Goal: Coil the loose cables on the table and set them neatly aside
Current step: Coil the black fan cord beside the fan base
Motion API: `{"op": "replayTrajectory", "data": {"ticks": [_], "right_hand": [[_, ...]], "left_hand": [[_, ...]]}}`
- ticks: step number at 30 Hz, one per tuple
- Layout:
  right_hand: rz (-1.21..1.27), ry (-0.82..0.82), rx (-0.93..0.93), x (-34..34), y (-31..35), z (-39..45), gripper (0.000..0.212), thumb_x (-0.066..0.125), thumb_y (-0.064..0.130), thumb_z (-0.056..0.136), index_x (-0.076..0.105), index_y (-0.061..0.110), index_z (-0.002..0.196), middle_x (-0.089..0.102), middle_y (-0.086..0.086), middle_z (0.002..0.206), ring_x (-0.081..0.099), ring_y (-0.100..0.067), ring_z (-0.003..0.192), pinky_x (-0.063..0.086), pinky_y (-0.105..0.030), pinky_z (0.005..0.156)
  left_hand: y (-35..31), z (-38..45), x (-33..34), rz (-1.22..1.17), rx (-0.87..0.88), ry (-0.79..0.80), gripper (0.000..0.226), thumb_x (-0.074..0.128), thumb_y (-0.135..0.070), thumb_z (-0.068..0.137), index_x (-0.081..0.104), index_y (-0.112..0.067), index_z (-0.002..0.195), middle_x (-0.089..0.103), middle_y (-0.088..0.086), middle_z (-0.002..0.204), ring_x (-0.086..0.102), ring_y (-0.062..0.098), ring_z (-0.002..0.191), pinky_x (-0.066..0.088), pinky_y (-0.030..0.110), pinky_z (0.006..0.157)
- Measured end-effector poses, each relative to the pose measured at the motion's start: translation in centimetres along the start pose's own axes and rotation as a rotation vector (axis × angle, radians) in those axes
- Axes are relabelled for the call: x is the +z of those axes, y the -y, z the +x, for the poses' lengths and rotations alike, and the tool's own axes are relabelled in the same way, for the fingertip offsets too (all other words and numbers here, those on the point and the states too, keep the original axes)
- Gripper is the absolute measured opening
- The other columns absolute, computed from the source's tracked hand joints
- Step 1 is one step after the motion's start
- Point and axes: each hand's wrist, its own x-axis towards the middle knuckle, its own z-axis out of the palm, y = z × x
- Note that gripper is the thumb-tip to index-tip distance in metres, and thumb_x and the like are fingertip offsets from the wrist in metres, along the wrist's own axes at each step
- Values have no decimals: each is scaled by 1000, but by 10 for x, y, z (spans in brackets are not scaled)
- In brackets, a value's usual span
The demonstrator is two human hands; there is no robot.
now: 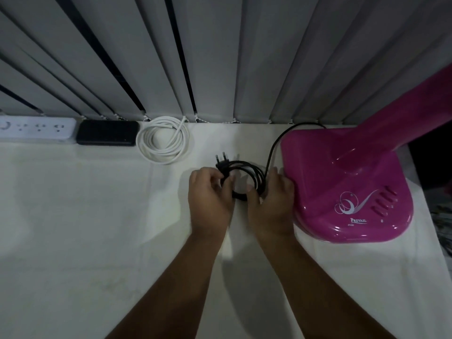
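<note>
My left hand (210,195) curls its fingers around the near-left side of the black power cord (247,176), gathered into a small coil on the white bench (80,216). My right hand (271,201) grips the coil's right side, thumb tucked inside the loop. The cord's 2-pin plug (220,162) sticks out at the far-left edge of the coil, and 1 strand runs back to the pink fan base (347,184) just beside my right hand. Farther back, a coiled white cable (163,140) lies beside a black box (107,136) and a white power strip (36,130).
</note>
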Motion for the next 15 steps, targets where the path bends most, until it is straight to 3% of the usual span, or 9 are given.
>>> {"op": "replayTrajectory", "data": {"ticks": [3,6,8,11,15], "right_hand": [[-77,38,-148,1,-7,-15,66,58,11,99,28,2,158,24,-17,167,14,-27,156,15,-34,127],[-204,148,-294,2,-19,-12,62,48,17,105,21,3,159,16,-11,170,4,-14,155,3,-28,126],[-305,193,-336,2,-25,-8,61,40,23,108,14,5,160,9,-9,171,1,-16,157,-2,-27,126],[-401,195,-351,4,-31,-8,61,33,26,109,7,8,161,2,-7,171,-5,-17,158,-4,-31,127],[-482,198,-329,11,-32,-8,66,32,30,108,0,10,162,-7,-6,172,-10,-17,158,-5,-33,127]], "left_hand": [[9,-9,-2,111,133,105,24,68,-6,90,67,-5,114,65,11,118,60,29,113,49,43,99],[14,-17,-2,247,209,246,49,56,-8,98,50,-4,147,50,17,153,41,30,145,33,40,120],[20,-20,-2,387,284,297,54,49,-15,102,39,-5,154,38,17,160,32,32,150,28,43,121],[27,-20,-4,533,250,389,59,33,-31,105,27,-10,159,29,10,166,21,27,155,21,46,124],[32,-20,-8,574,268,446,61,35,-34,107,20,-9,161,20,10,169,11,26,157,14,44,126]]}}
